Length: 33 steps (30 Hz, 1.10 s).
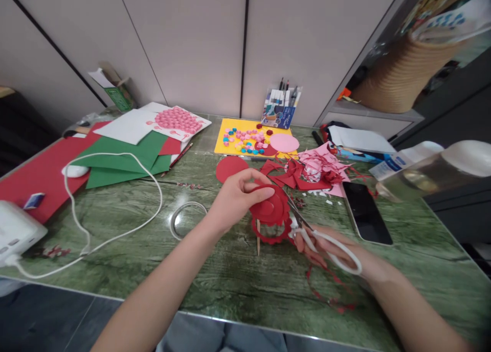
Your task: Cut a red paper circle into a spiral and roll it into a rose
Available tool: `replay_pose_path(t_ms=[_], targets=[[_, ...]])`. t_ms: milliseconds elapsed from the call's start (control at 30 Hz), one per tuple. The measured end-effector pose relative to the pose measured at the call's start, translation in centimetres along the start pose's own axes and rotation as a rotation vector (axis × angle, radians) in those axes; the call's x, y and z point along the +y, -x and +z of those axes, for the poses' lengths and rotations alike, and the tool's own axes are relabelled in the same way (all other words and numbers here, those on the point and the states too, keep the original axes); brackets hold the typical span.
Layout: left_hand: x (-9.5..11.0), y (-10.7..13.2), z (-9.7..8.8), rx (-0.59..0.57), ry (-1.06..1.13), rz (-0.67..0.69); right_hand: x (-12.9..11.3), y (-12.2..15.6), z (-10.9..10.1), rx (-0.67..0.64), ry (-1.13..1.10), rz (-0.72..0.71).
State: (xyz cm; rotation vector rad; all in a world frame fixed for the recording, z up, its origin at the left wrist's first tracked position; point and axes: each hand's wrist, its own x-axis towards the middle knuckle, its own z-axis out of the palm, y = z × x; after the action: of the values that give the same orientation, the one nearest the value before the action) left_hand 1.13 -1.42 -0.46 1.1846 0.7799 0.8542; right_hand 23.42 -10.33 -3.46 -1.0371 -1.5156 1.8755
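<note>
Pinched between the thumb and fingers of my left hand (240,196) is a red paper circle (270,207) with a scalloped edge and a spiral line on its face. A scalloped red strip (268,239) hangs in a loop below it. White-handled scissors (335,249) are in my right hand (318,247), their blades against the circle's right edge. Under the strip, a thin wooden stick (258,244) lies on the table. Beyond my left hand rests a plain red paper circle (231,169).
Red and pink paper scraps (318,168) are heaped behind my hands. A phone (367,212) lies to the right, near a clear bottle (433,173). Leftward are a tape roll (187,219), a white cable (153,216), green paper (115,160) and a yellow sheet (226,127) with small coloured pieces.
</note>
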Motion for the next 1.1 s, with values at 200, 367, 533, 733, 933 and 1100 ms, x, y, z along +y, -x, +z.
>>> replay_pose_path(t_ms=[200, 367, 533, 733, 933, 1100], targets=[[-0.7, 0.1, 0.7, 0.074, 0.069, 0.028, 1.0, -0.6, 0.3, -0.08, -0.196, -0.061], [-1.2, 0.4, 1.5, 0.134, 0.023, 0.069, 1.1, -0.6, 0.5, -0.03, -0.17, -0.049], [-1.5, 0.9, 2.8, 0.187, 0.103, 0.071, 1.5, -0.9, 0.8, 0.038, -0.106, -0.056], [-2.4, 1.3, 3.9, 0.236, 0.225, 0.061, 1.9, -1.3, 1.2, 0.095, -0.11, -0.069], [-3.0, 1.0, 3.8, 0.242, 0.314, 0.058, 2.2, -1.4, 1.0, 0.085, -0.099, -0.072], [-2.8, 0.9, 3.5, 0.224, 0.322, 0.062, 1.9, -1.4, 0.9, 0.084, -0.065, -0.063]])
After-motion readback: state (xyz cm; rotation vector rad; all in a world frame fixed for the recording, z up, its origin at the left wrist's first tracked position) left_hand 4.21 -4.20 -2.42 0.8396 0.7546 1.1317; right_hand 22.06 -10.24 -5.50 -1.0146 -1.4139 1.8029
